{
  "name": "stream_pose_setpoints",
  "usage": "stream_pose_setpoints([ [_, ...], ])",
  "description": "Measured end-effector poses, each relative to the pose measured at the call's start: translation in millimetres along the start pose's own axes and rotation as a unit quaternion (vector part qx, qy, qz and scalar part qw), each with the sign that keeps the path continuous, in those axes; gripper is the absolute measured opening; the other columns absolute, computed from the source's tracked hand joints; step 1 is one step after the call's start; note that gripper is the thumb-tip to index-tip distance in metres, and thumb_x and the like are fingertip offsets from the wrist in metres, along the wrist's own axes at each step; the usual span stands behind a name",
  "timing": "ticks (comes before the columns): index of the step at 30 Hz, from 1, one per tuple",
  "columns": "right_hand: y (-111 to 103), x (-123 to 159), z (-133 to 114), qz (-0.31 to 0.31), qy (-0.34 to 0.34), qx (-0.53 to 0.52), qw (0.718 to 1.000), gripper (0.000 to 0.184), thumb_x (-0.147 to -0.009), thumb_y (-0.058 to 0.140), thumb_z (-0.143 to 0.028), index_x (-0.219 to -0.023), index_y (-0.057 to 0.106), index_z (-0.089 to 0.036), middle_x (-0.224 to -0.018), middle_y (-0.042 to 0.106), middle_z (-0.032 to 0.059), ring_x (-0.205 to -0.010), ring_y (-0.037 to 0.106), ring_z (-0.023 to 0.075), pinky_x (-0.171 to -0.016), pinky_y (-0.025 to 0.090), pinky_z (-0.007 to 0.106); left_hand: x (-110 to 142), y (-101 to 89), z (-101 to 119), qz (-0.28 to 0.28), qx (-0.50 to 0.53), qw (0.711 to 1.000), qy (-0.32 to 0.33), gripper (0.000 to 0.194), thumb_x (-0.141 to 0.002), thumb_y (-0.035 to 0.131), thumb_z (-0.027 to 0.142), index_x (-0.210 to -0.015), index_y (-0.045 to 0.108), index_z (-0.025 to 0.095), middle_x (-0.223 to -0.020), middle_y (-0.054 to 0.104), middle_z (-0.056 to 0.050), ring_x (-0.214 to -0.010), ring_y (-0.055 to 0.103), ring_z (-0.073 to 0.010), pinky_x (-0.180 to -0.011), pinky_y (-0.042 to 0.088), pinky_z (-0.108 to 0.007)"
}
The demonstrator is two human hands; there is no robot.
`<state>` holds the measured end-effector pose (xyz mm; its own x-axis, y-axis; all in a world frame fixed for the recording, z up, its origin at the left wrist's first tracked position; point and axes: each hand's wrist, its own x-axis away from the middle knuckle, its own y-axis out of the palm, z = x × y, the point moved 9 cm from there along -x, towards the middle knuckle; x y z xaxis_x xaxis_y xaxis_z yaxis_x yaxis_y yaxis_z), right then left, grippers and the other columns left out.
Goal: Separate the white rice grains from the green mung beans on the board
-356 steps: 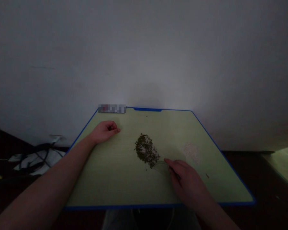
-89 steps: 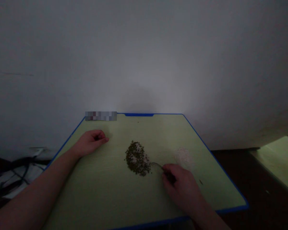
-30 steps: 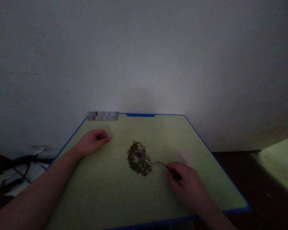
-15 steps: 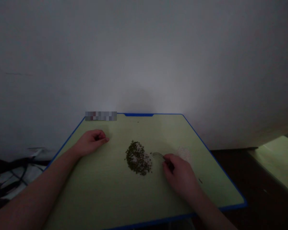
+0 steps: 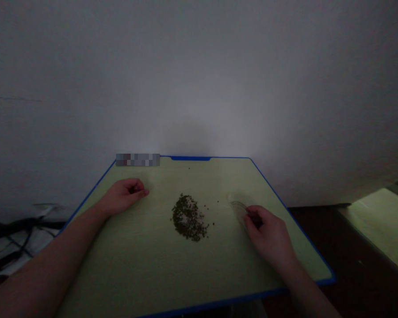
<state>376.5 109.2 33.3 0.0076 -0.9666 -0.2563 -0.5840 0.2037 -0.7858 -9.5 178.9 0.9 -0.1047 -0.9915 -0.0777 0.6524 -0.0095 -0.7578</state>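
Note:
On the table (image 5: 135, 256) lies a loose heap of dark green and pale grains (image 5: 189, 218), with a few dark bits scattered to its right. My right hand (image 5: 268, 234) is closed on the handle of a thin, curved utensil (image 5: 239, 204), right of the heap. Its tip is smeared by motion, so I cannot tell whether it is a spoon or a fork. A faint pale smear (image 5: 230, 196) shows by the tip. My left hand (image 5: 124, 196) rests on the table left of the heap, fingers curled inward, with nothing visible in them.
Blue edging (image 5: 190, 158) runs round the table, which stands against a grey wall (image 5: 199, 79). A blurred-out strip (image 5: 137, 160) covers the far left corner. Dark cables (image 5: 23, 238) lie at the lower left. Another pale surface (image 5: 381, 225) stands at the right.
My right hand has moved right with the utensil, away from the heap, and now covers the patch of pale grains seen earlier. A few dark bits lie farther right. My left hand stays put.

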Motion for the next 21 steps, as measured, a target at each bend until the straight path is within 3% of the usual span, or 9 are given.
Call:
stream_pose_setpoints([
  [3, 3, 0, -9, -0.006, -0.005, -0.006, 1.000, 0.018, -0.081, 0.050, -0.026, -0.094, 0.060, -0.018, -0.078, 0.068, 0.0046, -0.067, 0.063, 0.0174, -0.063, 0.048, 0.029, 0, -0.1, -1, 0.001, -0.003, 1.000, -0.002, 0.029, -0.071, 0.054, 0.046, -0.062, 0.052, 0.018, -0.057, 0.045, 0.003, -0.055, 0.043, -0.0112, -0.052, 0.036, -0.023],
  [11, 42, -2, -48, -0.077, -0.075, 0.039, 0.993, 0.026, -0.082, 0.046, -0.018, -0.105, 0.058, -0.018, -0.081, 0.068, 0.0048, -0.072, 0.062, 0.0172, -0.067, 0.045, 0.028, -1, 1.7, -3, -0.002, 0.010, 1.000, 0.005, 0.027, -0.071, 0.054, 0.043, -0.062, 0.052, 0.018, -0.056, 0.045, 0.003, -0.055, 0.044, -0.0112, -0.052, 0.036, -0.022],
  [21, 9, -14, 4, -0.014, 0.021, 0.096, 0.995, 0.025, -0.079, 0.050, -0.023, -0.102, 0.056, -0.017, -0.074, 0.067, 0.0043, -0.066, 0.062, 0.0190, -0.061, 0.042, 0.029, 0, 1.1, -4, 0.000, 0.000, 1.000, 0.005, 0.030, -0.072, 0.054, 0.047, -0.063, 0.051, 0.018, -0.056, 0.045, 0.003, -0.055, 0.044, -0.0115, -0.052, 0.037, -0.023],
])
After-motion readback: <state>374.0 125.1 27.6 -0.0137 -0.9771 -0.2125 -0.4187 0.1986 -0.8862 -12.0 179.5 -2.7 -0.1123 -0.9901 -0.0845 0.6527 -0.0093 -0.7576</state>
